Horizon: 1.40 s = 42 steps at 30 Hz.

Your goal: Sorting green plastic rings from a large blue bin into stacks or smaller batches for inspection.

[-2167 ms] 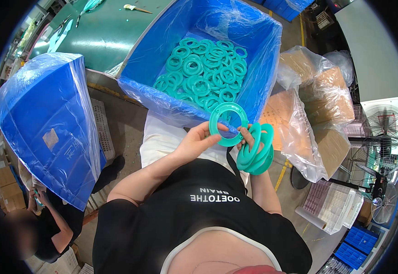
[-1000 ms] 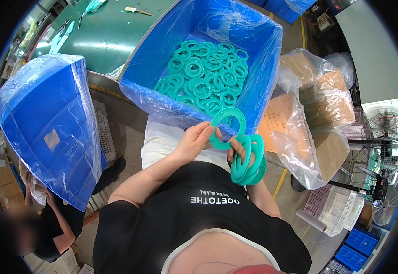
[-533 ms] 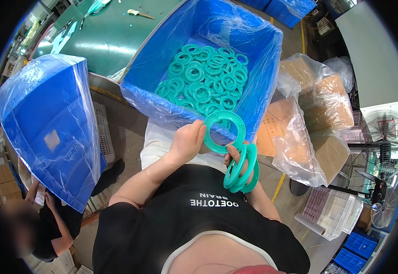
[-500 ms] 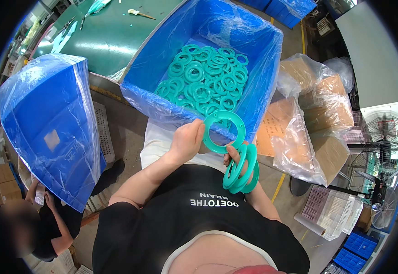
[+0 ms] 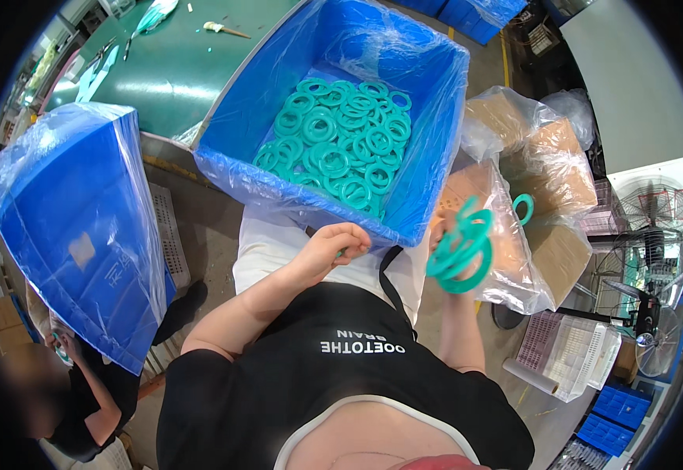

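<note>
Several green flat rings [image 5: 484, 265] hang on my right hand [image 5: 438, 229], smeared by motion, to the right of the blue bin's near corner. Farther right, apart from the hand, a single green ring [image 5: 522, 208] appears in front of the cardboard boxes; whether it rests on anything I cannot tell. My left hand [image 5: 332, 249] is closed below the bin's near edge, a tiny green bit showing at its fingers. The plastic-lined blue bin [image 5: 236, 168] holds a heap of green rings [image 5: 334, 160].
Plastic-wrapped cardboard boxes [image 5: 557, 168] stand at the right, near a fan [image 5: 659, 356] and a white crate [image 5: 580, 356]. Another lined blue bin [image 5: 75, 211] is at the left. Behind it, a brush [image 5: 226, 30] lies on the green table [image 5: 173, 66]. A person [image 5: 95, 399] works at lower left.
My right hand has swung right with its rings, and one ring is now apart from it near the boxes. My left hand no longer touches a ring and has moved slightly down.
</note>
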Each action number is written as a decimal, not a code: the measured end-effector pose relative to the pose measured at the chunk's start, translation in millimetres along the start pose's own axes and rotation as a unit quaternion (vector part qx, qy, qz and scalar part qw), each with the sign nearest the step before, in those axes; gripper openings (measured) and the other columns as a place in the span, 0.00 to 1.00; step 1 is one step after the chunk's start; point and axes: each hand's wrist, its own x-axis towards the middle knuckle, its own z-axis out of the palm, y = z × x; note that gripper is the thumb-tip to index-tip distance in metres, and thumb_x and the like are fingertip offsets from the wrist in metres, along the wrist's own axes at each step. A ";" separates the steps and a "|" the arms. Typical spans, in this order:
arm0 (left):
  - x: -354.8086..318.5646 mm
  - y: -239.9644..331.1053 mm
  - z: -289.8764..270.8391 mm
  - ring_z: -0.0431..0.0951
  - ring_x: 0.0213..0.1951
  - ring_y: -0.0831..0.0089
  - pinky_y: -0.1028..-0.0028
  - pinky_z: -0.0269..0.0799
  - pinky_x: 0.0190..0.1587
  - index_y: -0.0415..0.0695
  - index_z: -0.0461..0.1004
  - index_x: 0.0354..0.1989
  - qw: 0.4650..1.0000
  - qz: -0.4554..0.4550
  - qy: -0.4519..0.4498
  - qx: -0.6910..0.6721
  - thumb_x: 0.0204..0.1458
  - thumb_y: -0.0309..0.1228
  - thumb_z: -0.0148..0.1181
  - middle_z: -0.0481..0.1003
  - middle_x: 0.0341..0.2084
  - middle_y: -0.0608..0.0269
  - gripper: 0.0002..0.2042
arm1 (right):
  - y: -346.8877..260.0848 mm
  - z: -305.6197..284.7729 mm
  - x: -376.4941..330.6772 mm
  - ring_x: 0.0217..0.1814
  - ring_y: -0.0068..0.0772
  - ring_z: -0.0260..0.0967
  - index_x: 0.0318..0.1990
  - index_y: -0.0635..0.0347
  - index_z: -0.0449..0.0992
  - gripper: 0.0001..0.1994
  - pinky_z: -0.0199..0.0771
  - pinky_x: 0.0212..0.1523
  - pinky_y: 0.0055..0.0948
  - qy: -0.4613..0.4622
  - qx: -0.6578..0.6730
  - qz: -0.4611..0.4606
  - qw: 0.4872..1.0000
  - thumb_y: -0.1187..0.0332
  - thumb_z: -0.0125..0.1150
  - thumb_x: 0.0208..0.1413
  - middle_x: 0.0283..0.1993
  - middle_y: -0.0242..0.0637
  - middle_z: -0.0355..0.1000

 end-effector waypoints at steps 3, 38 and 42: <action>-3.7 7.4 21.6 0.57 0.22 0.88 0.85 0.48 0.21 0.37 0.73 0.44 0.997 0.014 0.000 0.069 0.57 0.28 0.50 0.69 0.25 0.70 0.11 | 14.8 27.7 -8.3 0.20 0.18 0.62 0.43 0.63 0.71 0.12 0.64 0.21 0.18 0.006 -0.117 0.022 0.993 0.64 0.57 0.57 0.21 0.29 0.66; 2.6 -16.3 7.7 0.51 0.19 0.88 0.83 0.45 0.21 0.45 0.68 0.39 0.976 0.118 0.088 0.157 0.62 0.35 0.46 0.54 0.16 0.79 0.08 | 35.7 39.8 -34.6 0.19 0.16 0.64 0.32 0.61 0.72 0.07 0.61 0.18 0.19 -0.060 -0.254 -0.069 0.963 0.68 0.61 0.55 0.20 0.27 0.68; 0.5 -19.6 7.1 0.52 0.20 0.87 0.82 0.47 0.23 0.44 0.68 0.39 0.967 0.147 0.069 0.196 0.62 0.33 0.44 0.55 0.16 0.78 0.08 | 31.3 39.3 -34.4 0.19 0.16 0.64 0.33 0.61 0.72 0.07 0.62 0.18 0.18 -0.038 -0.198 0.005 0.980 0.68 0.61 0.55 0.20 0.28 0.68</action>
